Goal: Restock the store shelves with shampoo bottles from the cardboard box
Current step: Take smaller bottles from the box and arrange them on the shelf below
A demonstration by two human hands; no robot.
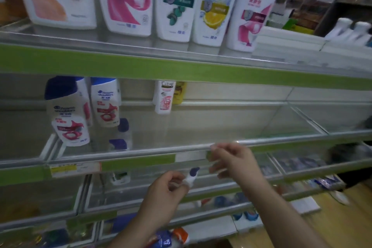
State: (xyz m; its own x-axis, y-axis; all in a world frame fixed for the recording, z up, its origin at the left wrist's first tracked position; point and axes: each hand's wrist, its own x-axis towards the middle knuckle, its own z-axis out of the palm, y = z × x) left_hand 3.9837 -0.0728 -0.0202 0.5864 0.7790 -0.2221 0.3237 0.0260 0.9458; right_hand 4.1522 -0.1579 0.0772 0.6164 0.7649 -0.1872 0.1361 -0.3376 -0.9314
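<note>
My left hand [167, 189] is raised in front of the lower shelf, its fingers curled round the bottom of a small white bottle with a dark blue cap [192, 174]; the view is blurred there. My right hand [231, 160] is higher, loosely curled and holding nothing, its fingertips at the front rail of the middle shelf [141, 152]. On that shelf, white shampoo bottles with blue caps [68, 115] stand at the left, and a red and white bottle [165, 96] is at the back. The cardboard box is out of view.
The top shelf [181, 70] carries a row of large white shampoo bottles [128, 0]. The right half of the middle shelf holds nothing behind its clear front guard. Lower shelves hold small mixed items [221, 201]. Wooden floor [342, 217] shows at the bottom right.
</note>
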